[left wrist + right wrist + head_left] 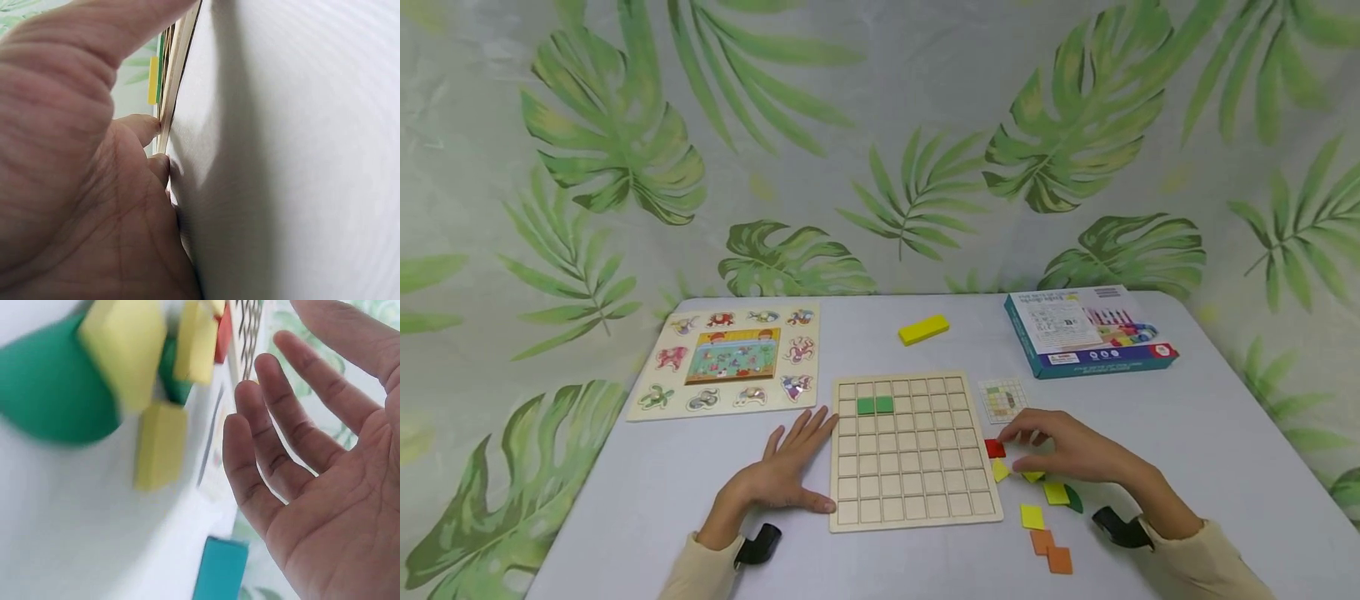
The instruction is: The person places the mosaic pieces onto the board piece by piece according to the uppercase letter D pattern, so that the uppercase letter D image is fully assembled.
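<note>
A wooden grid board (891, 486) lies flat on the table, with two green square tiles (876, 405) side by side in its upper left cells. Along its left edge rests my left hand (778, 479), fingers spread, thumb and fingertips touching the rim. My right hand (1067, 446) hovers over loose pieces right of the board, its fingers bent slightly and holding nothing. Red pieces (995, 449) lie under its fingertips. Near them are several yellow pieces (1032, 517), two orange squares (1060, 560) and a dark green piece (1074, 498), partly hidden by a yellow one.
A printed pattern card (1002, 402) lies beyond my right hand. Farther back are a yellow block (923, 330) and a teal game box (1105, 364) with a sheet on top. A sea-animal puzzle board (658, 354) lies at the back left.
</note>
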`<control>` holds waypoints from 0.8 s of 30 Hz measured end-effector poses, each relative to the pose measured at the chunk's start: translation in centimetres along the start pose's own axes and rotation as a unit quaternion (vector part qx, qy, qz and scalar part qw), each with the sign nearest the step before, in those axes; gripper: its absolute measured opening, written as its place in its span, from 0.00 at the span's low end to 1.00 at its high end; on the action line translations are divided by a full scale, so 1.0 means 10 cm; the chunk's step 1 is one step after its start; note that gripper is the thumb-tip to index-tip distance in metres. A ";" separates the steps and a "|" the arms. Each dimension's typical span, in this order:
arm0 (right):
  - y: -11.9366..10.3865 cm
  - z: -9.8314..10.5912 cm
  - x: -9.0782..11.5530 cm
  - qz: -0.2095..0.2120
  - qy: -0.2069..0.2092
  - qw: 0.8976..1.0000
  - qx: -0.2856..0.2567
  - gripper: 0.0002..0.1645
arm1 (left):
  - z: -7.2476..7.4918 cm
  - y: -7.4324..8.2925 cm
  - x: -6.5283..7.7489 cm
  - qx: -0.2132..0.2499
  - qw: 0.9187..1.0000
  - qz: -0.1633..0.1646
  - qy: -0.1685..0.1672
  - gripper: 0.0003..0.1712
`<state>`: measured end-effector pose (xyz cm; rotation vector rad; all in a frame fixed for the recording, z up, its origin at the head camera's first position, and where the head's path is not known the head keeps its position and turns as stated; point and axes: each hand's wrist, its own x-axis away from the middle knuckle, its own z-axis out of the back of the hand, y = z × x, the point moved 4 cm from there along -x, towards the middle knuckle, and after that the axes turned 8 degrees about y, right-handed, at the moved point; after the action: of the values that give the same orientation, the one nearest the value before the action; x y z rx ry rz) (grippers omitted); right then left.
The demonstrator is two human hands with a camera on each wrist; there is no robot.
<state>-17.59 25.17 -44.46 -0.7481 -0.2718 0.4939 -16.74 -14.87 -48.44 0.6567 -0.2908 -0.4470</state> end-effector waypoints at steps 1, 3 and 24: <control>0.03 0.01 0.03 -0.006 0.000 1.000 -0.006 0.20 | -0.01 -0.01 0.00 -0.001 1.000 -0.001 -0.001 0.72; 0.09 0.04 0.08 -0.011 0.000 1.000 -0.023 0.20 | -0.02 -0.03 -0.01 -0.002 1.000 -0.005 0.000 0.72; 0.62 0.12 0.33 -0.012 -0.015 0.997 -0.069 0.20 | -0.02 -0.06 0.01 0.016 1.000 -0.019 0.014 0.73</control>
<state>-17.35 31.45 -47.83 -0.8718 -0.3447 0.4672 -16.74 -15.17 -48.98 0.6992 -0.2604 -0.4696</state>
